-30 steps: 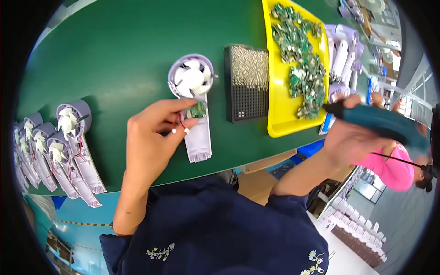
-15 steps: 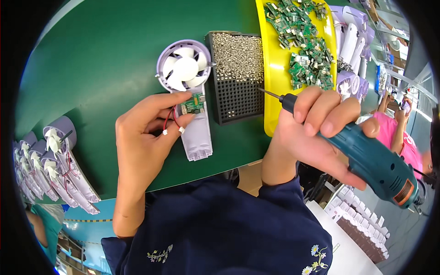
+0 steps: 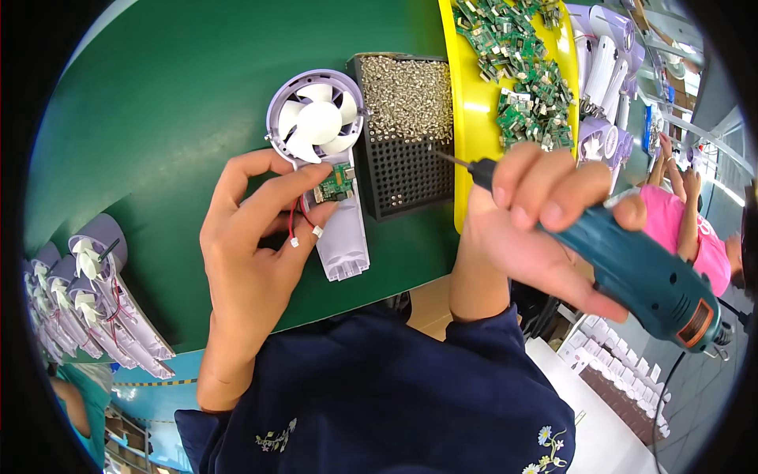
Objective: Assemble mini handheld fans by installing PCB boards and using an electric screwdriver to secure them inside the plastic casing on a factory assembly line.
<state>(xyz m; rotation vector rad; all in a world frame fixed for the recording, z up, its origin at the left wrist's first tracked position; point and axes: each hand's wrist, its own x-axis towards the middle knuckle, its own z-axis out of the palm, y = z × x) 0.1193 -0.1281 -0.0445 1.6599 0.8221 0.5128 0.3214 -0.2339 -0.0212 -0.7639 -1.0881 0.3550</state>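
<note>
My left hand (image 3: 257, 217) pinched a green circuit board (image 3: 337, 183) over the lilac handheld-fan shell (image 3: 344, 241), left of the black screw tray (image 3: 407, 170). My right hand (image 3: 545, 217), apart from it, gripped a teal electric screwdriver (image 3: 643, 276), its bit (image 3: 453, 159) towards that tray.

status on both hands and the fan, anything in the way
Left hand pinching green circuit board over lilac fan handle. Right hand gripping teal screwdriver, pointed toward black screw tray. Possible snag: loose red wires by board.
</note>
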